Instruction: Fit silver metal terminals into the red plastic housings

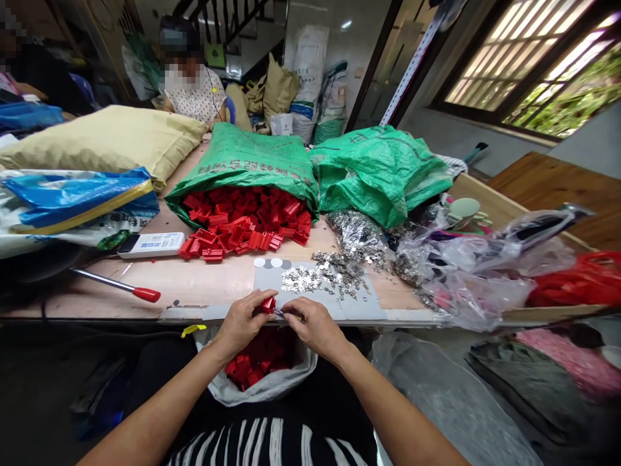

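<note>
Between thumb and fingers, my left hand (241, 323) grips a small red plastic part (268, 305) above the table's front edge. My right hand (314, 325) is closed on a thin tool with a metal shaft (279, 312), its tip at the red part; most of its handle is hidden by my fingers. Below both hands, a white bag (286, 387) on my lap holds many similar red parts (257, 362). Small silvery metal pieces (301, 278) lie spread on a grey sheet (359, 304) just beyond my hands.
Red parts spill from a green woven sack (257, 152); another green sack (378, 168) lies to its right. A red-tipped lever (145, 294) juts in at left, near a white device (152, 244). Plastic bags (485, 265) crowd the right. A person (194, 90) sits across the table.
</note>
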The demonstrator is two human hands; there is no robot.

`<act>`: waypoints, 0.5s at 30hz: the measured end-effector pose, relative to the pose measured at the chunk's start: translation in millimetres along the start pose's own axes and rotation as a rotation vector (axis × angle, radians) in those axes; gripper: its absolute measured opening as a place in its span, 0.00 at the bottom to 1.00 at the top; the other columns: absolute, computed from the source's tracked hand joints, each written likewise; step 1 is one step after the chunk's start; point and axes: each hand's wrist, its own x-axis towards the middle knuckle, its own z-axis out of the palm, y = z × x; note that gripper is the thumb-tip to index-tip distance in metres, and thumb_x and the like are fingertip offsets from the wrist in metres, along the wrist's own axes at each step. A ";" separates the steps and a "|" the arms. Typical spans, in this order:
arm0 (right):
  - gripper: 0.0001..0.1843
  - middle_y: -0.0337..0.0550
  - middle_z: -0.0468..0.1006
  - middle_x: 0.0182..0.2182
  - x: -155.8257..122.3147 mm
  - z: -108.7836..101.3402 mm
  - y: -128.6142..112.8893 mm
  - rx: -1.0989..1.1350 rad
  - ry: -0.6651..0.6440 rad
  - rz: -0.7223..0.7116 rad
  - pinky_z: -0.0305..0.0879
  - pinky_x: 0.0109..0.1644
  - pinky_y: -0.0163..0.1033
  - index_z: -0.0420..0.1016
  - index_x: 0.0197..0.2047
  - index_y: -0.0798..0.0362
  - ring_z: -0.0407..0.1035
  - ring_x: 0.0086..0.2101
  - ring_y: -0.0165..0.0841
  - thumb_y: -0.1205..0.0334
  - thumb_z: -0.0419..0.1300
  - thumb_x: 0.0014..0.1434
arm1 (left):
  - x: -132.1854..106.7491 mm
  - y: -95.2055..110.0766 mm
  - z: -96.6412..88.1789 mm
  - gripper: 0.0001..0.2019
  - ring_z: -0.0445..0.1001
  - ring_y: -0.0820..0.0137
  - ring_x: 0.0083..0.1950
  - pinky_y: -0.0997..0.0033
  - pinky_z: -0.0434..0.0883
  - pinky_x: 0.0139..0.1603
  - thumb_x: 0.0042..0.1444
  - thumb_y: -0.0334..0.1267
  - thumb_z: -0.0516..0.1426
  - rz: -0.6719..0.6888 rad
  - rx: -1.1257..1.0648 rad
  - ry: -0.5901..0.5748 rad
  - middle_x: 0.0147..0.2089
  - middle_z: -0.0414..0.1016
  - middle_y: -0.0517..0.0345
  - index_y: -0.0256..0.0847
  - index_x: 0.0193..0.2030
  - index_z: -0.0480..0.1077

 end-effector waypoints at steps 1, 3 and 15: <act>0.09 0.42 0.76 0.35 0.2 0.4 0.4 -0.008 -0.005 0.000 0.61 0.39 0.35 0.76 0.41 0.51 0.68 0.35 0.31 0.68 0.56 0.59 | 0.5 0.1 -0.7 0.20 0.75 0.64 0.49 0.62 0.68 0.54 0.51 0.31 0.59 -0.004 0.001 -0.003 0.46 0.78 0.56 0.47 0.51 0.72; 0.09 0.42 0.76 0.35 0.4 1.6 0.9 -0.023 -0.008 0.001 0.62 0.40 0.35 0.75 0.41 0.51 0.69 0.35 0.32 0.68 0.56 0.59 | 1.5 -0.2 -1.7 0.19 0.75 0.64 0.49 0.63 0.69 0.53 0.50 0.31 0.60 -0.010 -0.001 -0.008 0.46 0.79 0.55 0.46 0.50 0.73; 0.08 0.43 0.74 0.36 2.4 7.1 -19.3 -0.177 -0.023 0.128 0.61 0.40 0.37 0.74 0.39 0.50 0.70 0.37 0.34 0.67 0.54 0.61 | 4.3 -5.3 -2.6 0.18 0.76 0.64 0.46 0.64 0.70 0.50 0.48 0.32 0.61 -0.008 -0.007 -0.031 0.44 0.80 0.56 0.46 0.47 0.74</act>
